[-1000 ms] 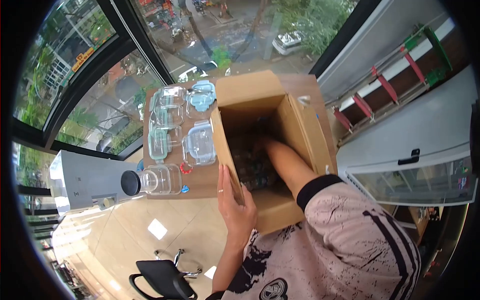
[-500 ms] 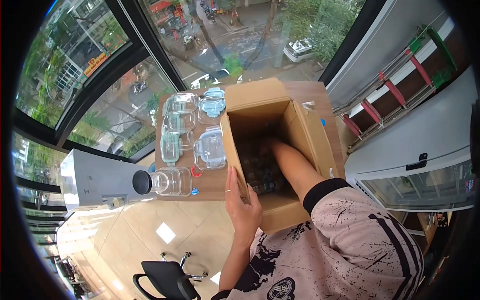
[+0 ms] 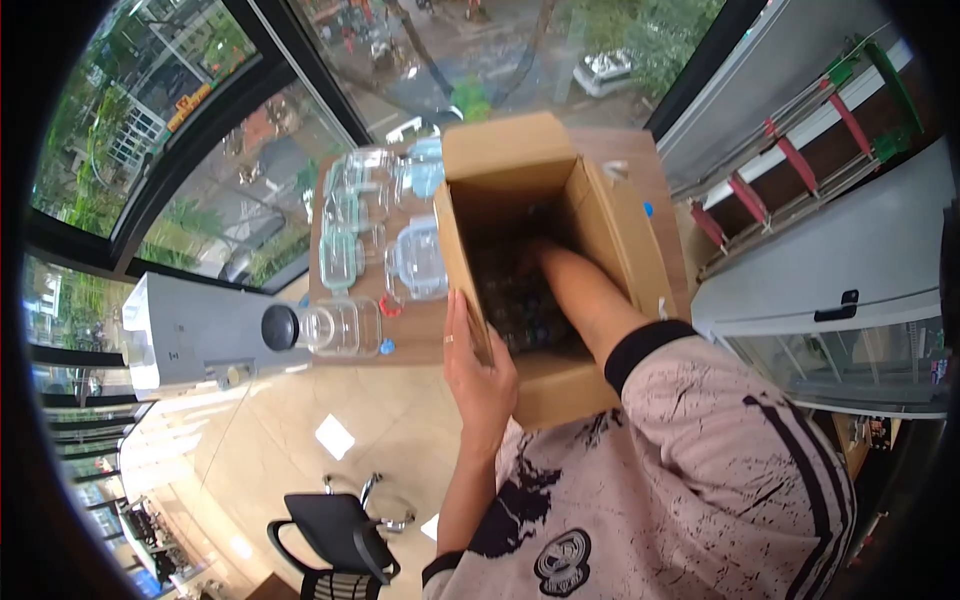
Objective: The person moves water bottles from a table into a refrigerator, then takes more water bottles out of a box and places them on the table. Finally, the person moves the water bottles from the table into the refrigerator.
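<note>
A tall cardboard box stands on the wooden table with its top flaps folded out. My left hand grips the box's left wall near its front corner, fingers along the outside and thumb at the rim. Deep inside the box is my right hand, its fingers lost in shadow, so what it touches is hidden. Dim, clear objects lie at the bottom of the box, too dark to make out well.
Left of the box, the wooden table holds several glass containers, some with blue or green lids, and a black-capped jar. An office chair is on the floor. A folded ladder leans at right, beside a white cabinet.
The view has tilted, so the box and table appear higher. My left hand still holds the box wall, and my right arm remains reached inside.
</note>
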`<state>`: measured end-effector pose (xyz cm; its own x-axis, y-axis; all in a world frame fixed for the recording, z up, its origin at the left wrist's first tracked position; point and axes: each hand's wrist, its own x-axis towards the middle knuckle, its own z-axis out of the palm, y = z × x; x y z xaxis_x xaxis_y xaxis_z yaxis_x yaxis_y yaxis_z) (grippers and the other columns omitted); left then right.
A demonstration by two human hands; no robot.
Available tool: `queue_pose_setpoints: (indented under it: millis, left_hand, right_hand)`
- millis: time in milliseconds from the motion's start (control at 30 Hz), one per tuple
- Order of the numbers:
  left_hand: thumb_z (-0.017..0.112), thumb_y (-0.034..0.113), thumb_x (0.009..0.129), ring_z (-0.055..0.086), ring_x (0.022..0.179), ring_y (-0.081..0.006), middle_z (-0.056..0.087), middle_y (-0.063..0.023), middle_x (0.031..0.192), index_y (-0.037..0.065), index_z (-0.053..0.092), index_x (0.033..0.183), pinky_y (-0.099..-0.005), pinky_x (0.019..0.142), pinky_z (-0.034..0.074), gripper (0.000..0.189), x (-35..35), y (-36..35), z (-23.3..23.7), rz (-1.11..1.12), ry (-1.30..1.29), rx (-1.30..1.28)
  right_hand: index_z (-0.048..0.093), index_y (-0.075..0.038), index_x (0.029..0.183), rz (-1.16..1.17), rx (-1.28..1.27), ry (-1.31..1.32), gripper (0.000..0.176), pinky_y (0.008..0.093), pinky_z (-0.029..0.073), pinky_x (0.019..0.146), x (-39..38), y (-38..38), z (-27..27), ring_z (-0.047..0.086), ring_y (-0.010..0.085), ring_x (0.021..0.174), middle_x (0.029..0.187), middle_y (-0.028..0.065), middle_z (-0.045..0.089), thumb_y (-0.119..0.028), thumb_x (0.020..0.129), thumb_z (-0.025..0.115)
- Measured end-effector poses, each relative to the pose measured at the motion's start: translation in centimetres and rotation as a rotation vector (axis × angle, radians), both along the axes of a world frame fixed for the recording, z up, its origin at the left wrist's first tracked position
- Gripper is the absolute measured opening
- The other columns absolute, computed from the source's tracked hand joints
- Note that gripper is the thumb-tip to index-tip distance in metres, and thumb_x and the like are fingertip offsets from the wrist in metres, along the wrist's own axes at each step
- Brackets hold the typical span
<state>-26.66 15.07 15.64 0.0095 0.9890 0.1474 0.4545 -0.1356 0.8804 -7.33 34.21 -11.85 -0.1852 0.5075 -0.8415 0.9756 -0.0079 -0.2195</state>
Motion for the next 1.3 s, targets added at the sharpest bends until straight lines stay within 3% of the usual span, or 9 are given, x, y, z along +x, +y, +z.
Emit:
queue_pose_setpoints:
  millis: [100,200,433,667,1033,1100,1233,1267,1300]
  left_hand:
    - [0.051,-0.005,0.084,0.043,0.126,-0.032,0.045,-0.0201,0.135,-0.003,0.039,0.135,-0.0377,0.103,0.036,0.052,0.2,0.9,0.0,0.003,-0.009,0.054]
    - [0.053,-0.004,0.081,0.044,0.124,-0.0368,0.043,-0.0241,0.135,-0.004,0.038,0.135,-0.0403,0.102,0.035,0.055,0.2,0.8,-0.3,-0.003,0.004,0.056]
    - [0.052,-0.004,0.082,0.044,0.125,-0.0356,0.043,-0.0233,0.135,-0.004,0.038,0.134,-0.04,0.103,0.035,0.055,-0.2,0.8,-0.9,0.001,-0.044,0.015]
    - [0.051,-0.003,0.084,0.046,0.125,-0.0275,0.048,-0.0196,0.133,-0.003,0.039,0.135,-0.0356,0.101,0.038,0.052,0.2,0.6,-0.2,0.026,0.062,0.041]
    - [0.053,0.001,0.086,0.046,0.125,-0.0275,0.05,-0.0224,0.131,-0.007,0.042,0.132,-0.0337,0.102,0.035,0.048,0.2,1.0,0.0,0.02,-0.007,-0.023]
    - [0.055,0.002,0.085,0.043,0.127,-0.0265,0.048,-0.0224,0.132,-0.005,0.043,0.132,-0.0342,0.103,0.034,0.049,0.0,1.0,0.5,0.012,0.134,0.021]
    - [0.058,0.0,0.081,0.048,0.123,-0.0301,0.052,-0.0214,0.129,-0.004,0.046,0.13,-0.0352,0.103,0.035,0.05,0.2,0.6,1.1,0.102,0.133,-0.031]
    - [0.059,0.0,0.081,0.047,0.124,-0.0291,0.052,-0.0212,0.129,-0.004,0.046,0.13,-0.0348,0.103,0.035,0.051,-0.2,0.7,0.9,0.079,0.163,0.008]
    - [0.059,0.001,0.082,0.048,0.123,-0.0287,0.052,-0.0209,0.128,-0.004,0.046,0.13,-0.0351,0.102,0.035,0.05,-0.1,0.5,1.1,0.092,0.134,-0.029]
  right_hand:
    - [0.062,-0.015,0.119,0.178,0.227,-0.089,0.071,0.0411,0.044,0.094,-0.2,-1.5,4.3,0.057,0.0291,0.108,0.123,0.0092,0.059,-0.051,0.06,0.077]
    - [0.064,-0.014,0.114,0.055,0.432,-0.078,0.058,0.04,0.044,0.095,-0.3,-0.3,-4.6,0.054,0.0255,0.113,0.125,0.0119,0.056,-0.035,0.062,0.078]
    - [0.065,-0.015,0.114,0.049,0.372,0.067,0.054,0.0401,0.044,0.095,-0.9,-1.1,-0.8,0.054,0.0247,0.113,0.125,0.0106,0.056,-0.034,0.065,0.076]
    - [0.065,-0.015,0.113,0.068,0.412,0.141,0.049,0.0402,0.044,0.095,-2.4,-1.4,-1.3,0.055,0.024,0.112,0.126,0.0092,0.057,-0.034,0.068,0.074]
    - [0.066,-0.017,0.111,0.255,0.403,0.098,0.042,0.0403,0.044,0.094,-5.8,1.3,-1.5,0.055,0.0228,0.112,0.126,0.0071,0.057,-0.034,0.073,0.07]
    - [0.066,-0.017,0.111,0.446,0.34,-0.03,0.041,0.0403,0.044,0.094,-8.4,1.6,1.4,0.055,0.0226,0.112,0.126,0.0067,0.057,-0.034,0.074,0.07]
    - [0.066,-0.017,0.111,1.127,-0.107,-0.397,0.039,0.0404,0.044,0.094,-13.8,-0.6,16.9,0.055,0.0221,0.111,0.126,0.006,0.057,-0.034,0.076,0.068]
    - [0.069,-0.012,0.1,1.253,-0.051,-0.308,0.025,0.0416,0.048,0.086,-12.3,-2.9,23.6,0.06,0.0233,0.101,0.11,0.0098,0.064,-0.025,0.08,0.064]
    - [0.071,-0.005,0.088,1.186,0.033,-0.064,0.023,0.042,0.051,0.076,-11.4,-3.2,23.9,0.065,0.0262,0.086,0.091,0.0117,0.069,-0.024,0.077,0.065]
